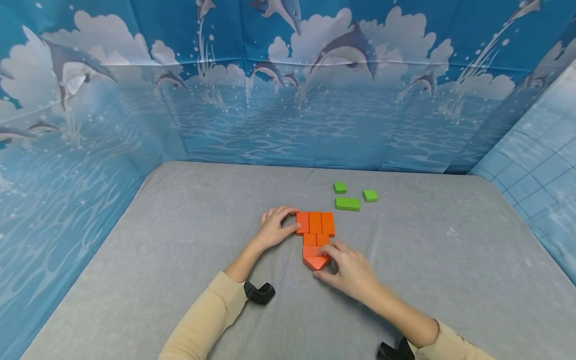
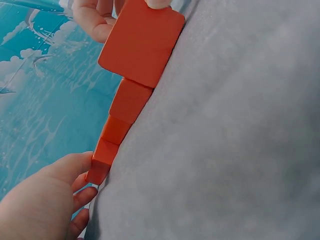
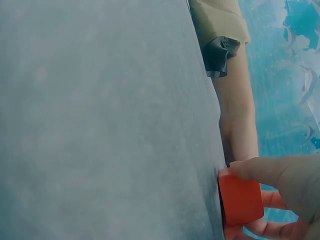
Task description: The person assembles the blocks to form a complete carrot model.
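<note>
Several orange blocks lie together in a flat figure on the grey cloth. In the head view, my left hand (image 1: 273,227) grips the leftmost top-row block (image 1: 302,222), fingers at its upper corner and thumb at its lower left. At the figure's lower end, my right hand (image 1: 351,270) pinches the triangular orange block (image 1: 317,262), its thumb by the point and a fingertip near the right corner. Two small orange blocks (image 1: 309,239) join the wide row to the lower part. The left wrist view shows a large orange block (image 2: 142,42) between my left fingers.
Beyond the figure, to the right, lie a long green block (image 1: 347,204) and two small green ones (image 1: 370,195). Grey cloth (image 1: 180,250) covers the table. A blue dolphin-print curtain (image 1: 288,120) stands behind. Each wrist carries a black mount (image 1: 260,293).
</note>
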Tool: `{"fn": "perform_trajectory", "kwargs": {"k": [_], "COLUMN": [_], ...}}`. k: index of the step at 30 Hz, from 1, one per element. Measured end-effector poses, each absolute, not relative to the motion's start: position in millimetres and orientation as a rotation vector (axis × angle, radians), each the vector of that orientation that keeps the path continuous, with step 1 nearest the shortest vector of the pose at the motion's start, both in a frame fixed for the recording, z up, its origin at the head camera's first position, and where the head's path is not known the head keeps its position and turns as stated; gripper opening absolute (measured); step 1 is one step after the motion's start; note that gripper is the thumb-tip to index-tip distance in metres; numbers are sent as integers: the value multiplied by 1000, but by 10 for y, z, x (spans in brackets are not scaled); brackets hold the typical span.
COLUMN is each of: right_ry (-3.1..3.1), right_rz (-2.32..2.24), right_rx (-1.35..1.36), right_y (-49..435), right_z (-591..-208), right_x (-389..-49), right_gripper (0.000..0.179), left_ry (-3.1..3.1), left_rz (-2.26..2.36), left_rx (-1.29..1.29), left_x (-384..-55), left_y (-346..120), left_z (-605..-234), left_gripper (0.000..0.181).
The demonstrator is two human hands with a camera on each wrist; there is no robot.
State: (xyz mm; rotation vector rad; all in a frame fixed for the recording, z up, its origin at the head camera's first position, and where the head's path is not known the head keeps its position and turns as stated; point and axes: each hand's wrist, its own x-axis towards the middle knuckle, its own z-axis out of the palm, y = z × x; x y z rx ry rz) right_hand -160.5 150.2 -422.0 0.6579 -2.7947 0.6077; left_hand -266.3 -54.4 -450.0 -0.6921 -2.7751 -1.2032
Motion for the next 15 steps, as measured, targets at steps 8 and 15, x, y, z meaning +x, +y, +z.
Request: {"fn": "perform_trajectory", "kwargs": {"k": [8, 15], "right_ry": [-2799, -2781], "right_rz": [577, 577], "right_rx": [635, 635], "right_y": [1503, 1508], "right_z": [-4230, -4240], "right_x": [-1603, -1605], "right_gripper": [36, 36], "left_ry": [-2773, -2774], "left_rz": [-1208, -1204], "left_rx": [-686, -684], "left_x": [-2659, -2665], "left_y": [-541, -543], "left_z": [-4505, -4515], "left_gripper": [40, 41]}}
